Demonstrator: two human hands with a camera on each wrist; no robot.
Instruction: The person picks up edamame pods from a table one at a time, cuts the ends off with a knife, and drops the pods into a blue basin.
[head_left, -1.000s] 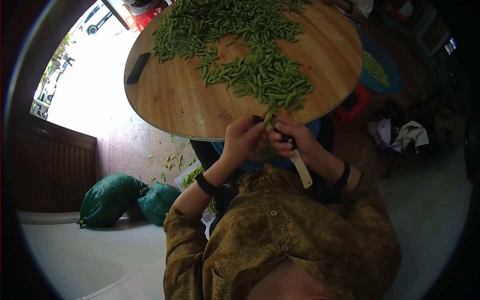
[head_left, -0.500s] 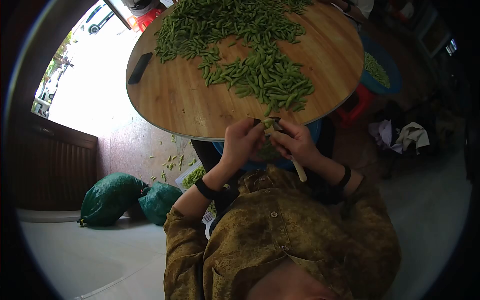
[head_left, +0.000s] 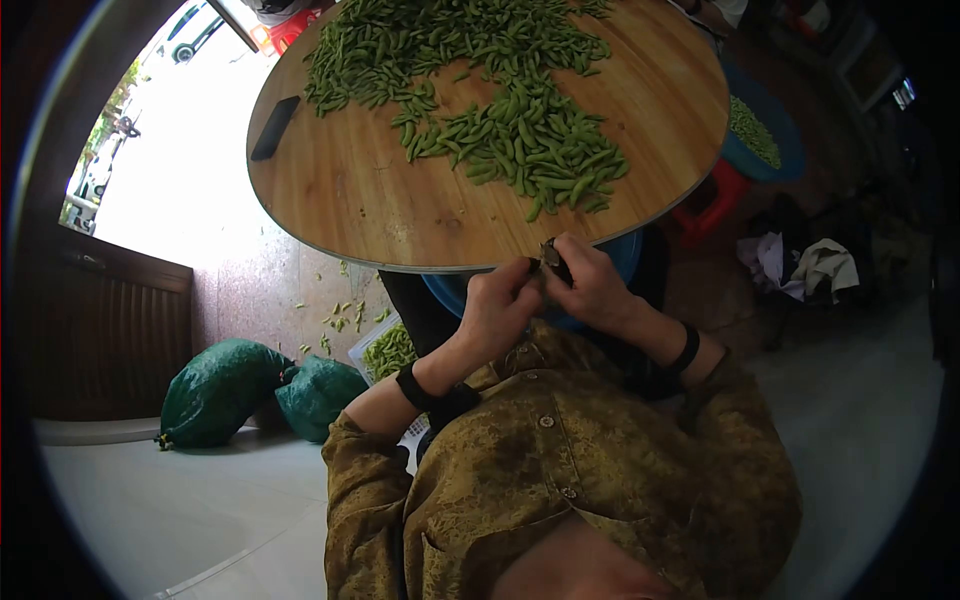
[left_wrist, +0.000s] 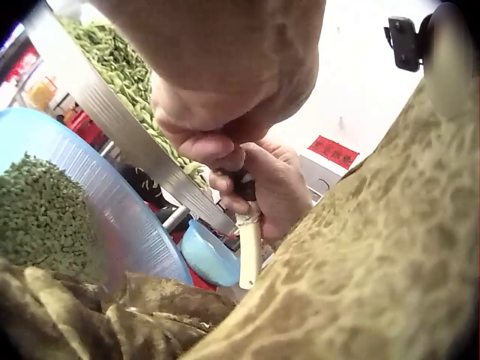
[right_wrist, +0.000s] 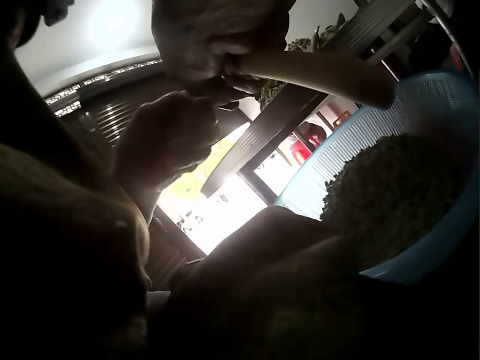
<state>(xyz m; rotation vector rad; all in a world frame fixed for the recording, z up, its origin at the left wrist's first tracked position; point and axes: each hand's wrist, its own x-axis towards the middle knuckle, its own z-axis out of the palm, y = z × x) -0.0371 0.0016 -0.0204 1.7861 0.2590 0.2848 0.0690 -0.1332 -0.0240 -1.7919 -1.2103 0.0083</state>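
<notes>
In front of the table's near edge, the left hand (head_left: 497,312) and right hand (head_left: 597,290) meet at the fingertips. My right hand grips a cream-handled tool (left_wrist: 250,255), its handle pointing down in the left wrist view and its working end hidden. Dark coverings show at the tips of both hands. The left fingers are bent in against the right hand; whether they pinch a pod I cannot tell. Beyond the hands, green bean pods (head_left: 545,140) lie heaped on the round wooden table (head_left: 350,210). Below them is a blue basket (left_wrist: 124,195) of shelled green beans.
A black bar-shaped object (head_left: 275,128) lies on the table's left. Two green sacks (head_left: 225,385) and a crate of pods (head_left: 390,350) sit on the floor at left, near scattered pods. A blue basin (head_left: 785,150) of beans rests over a red stool (head_left: 715,205) at right.
The pod seen between the fingertips earlier no longer shows. The left hand has shifted slightly right and down, and the right hand has turned so the tool's handle drops out of the head view.
</notes>
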